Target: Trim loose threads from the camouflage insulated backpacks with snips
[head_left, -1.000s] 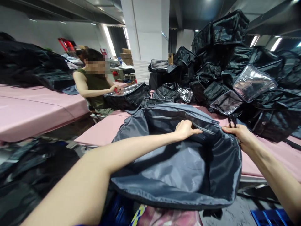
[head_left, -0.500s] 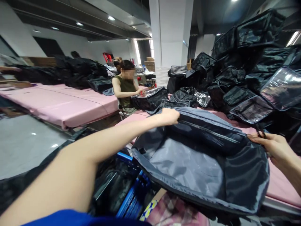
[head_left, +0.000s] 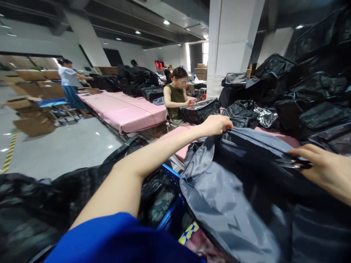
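Observation:
A dark bag (head_left: 227, 197) with a grey lining hangs opened out in front of me, its body slack and folded. My left hand (head_left: 216, 125) is closed on its upper edge, near the far left corner. Small scissors (head_left: 294, 163) with dark handles and a shiny blade are in my right hand (head_left: 320, 164), by the right part of the same edge. The fingers of that hand partly cover the handles, and whether they also pinch the bag cannot be seen. The bag's right side runs into dark blur.
A blue plastic crate (head_left: 171, 175) with dark pieces inside stands below the bag. A co-worker (head_left: 175, 95) sits ahead, handling another bag (head_left: 201, 109). Bags are piled at the right (head_left: 323, 87). A pink-covered table (head_left: 128, 109) lies left; another person (head_left: 70, 80) stands beyond it.
My view has turned left. The bag has swung and sagged, showing more of its grey lining. My right hand has moved inward along the edge, and the scissors' blade now shows.

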Demonstrator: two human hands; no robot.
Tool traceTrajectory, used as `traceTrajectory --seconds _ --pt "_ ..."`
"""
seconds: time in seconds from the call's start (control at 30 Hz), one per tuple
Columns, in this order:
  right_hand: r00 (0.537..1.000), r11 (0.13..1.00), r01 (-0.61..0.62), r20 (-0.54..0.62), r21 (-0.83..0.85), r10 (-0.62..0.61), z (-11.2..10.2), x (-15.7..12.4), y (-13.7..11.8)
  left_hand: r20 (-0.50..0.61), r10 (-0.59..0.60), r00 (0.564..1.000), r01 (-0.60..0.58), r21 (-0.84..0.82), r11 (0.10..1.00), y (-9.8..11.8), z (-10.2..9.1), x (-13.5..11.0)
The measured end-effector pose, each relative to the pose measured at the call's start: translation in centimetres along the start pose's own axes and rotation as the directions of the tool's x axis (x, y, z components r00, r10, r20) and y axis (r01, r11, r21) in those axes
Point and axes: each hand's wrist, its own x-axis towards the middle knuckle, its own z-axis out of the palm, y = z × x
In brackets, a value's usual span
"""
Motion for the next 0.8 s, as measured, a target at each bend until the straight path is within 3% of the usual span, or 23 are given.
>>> traceTrajectory --seconds 0.1,0.3,0.43,0.57,0.7,0.8 --pt "0.99 0.973 0.14 0.031 -0.182 -0.136 1.0 1.7 -3.0 -0.099 0.024 0.995 -0.027 -0.029 0.999 0.6 1.5 -0.5" --pt "0.974 0.995 0.087 0.213 -0.045 -0.076 2.1 4.5 -4.0 -0.17 0.247 0.954 -0.262 -0.068 0.963 5.3 3.1 0.6" --pt "0.977 0.991 0.041 0.204 0.13 -0.067 2.3 3.4 -3.7 -0.248 0.351 0.903 -0.393 -0.144 0.908 7.8 4.0 1.5" --pt "0.992 0.93 -0.014 0.12 0.366 -0.032 1.5 2.1 -3.2 -0.256 0.3 0.919 -0.373 -0.312 0.874 7.1 4.7 2.7" --pt "0.957 0.923 -0.038 0.281 0.382 -0.077 0.6 2.2 -2.8 -0.185 0.249 0.951 -0.306 -0.432 0.848 6.1 4.6 3.8" --pt "0.888 0.855 -0.272 0.458 0.441 0.046 0.4 2.7 -2.7 -0.114 0.258 0.96 -0.278 -0.525 0.804 6.2 4.1 4.0"
